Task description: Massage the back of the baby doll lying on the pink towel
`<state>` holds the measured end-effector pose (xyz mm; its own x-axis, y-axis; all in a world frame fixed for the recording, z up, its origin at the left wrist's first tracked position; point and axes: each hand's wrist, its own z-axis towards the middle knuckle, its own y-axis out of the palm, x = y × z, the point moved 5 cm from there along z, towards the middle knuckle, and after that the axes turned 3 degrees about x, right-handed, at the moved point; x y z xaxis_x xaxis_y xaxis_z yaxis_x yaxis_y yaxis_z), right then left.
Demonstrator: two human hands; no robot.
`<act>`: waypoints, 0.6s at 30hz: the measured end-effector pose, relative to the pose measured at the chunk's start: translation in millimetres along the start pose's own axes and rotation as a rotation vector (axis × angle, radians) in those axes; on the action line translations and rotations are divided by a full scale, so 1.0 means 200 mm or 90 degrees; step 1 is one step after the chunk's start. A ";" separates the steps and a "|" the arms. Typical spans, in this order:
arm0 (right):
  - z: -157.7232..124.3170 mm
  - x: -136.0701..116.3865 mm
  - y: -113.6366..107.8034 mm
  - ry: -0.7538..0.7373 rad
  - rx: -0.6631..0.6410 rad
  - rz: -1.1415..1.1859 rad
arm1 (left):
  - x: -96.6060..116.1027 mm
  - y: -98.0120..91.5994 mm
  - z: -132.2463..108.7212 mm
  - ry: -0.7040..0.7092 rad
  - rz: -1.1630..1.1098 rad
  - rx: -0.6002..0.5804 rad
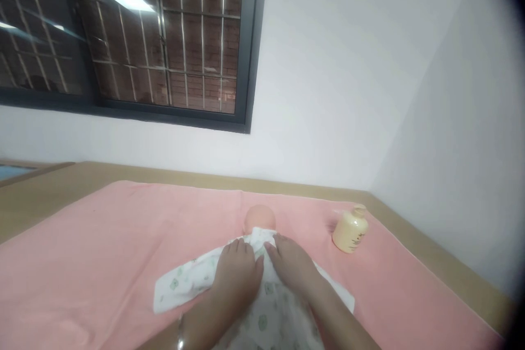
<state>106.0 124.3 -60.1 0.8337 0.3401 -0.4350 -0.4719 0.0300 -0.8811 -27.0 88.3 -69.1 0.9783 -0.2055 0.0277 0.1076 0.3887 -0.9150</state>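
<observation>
A baby doll lies face up or nearly so on a pink cloth, with only the rounded top of its head [260, 217] showing. Over its body spreads a white baby garment [262, 320] with green prints, its sleeves stretched out to both sides. My left hand [239, 265] is on the garment's upper chest, fingers bent into the fabric beside the neckline. At the other side of the collar, my right hand [292, 262] pinches the cloth. My forearms hide part of the garment, and the doll's face is covered or out of sight.
A cream pump bottle [350, 229] stands on the pink cloth [135, 229] to the right of the doll. The cloth covers a tan table [197, 176] against a white wall [328, 82]. Above is a dark-framed window [248, 65] with metal bars.
</observation>
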 end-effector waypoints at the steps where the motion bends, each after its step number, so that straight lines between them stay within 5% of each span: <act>1: 0.00 0.01 0.00 0.007 -0.005 0.002 | 0.00 0.00 0.00 -0.004 -0.006 -0.001; 12: -0.09 -0.10 -0.05 -0.095 -0.032 -0.183 | -0.08 -0.01 0.05 -0.053 -0.085 -0.052; 18: -0.10 -0.10 -0.05 -0.100 -0.033 -0.146 | -0.08 -0.02 0.05 -0.051 -0.082 -0.059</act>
<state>100.6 97.6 -46.1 0.8606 0.4716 -0.1921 -0.2572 0.0769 -0.9633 -40.5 98.9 -62.5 0.9687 -0.1746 0.1765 0.2205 0.2788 -0.9347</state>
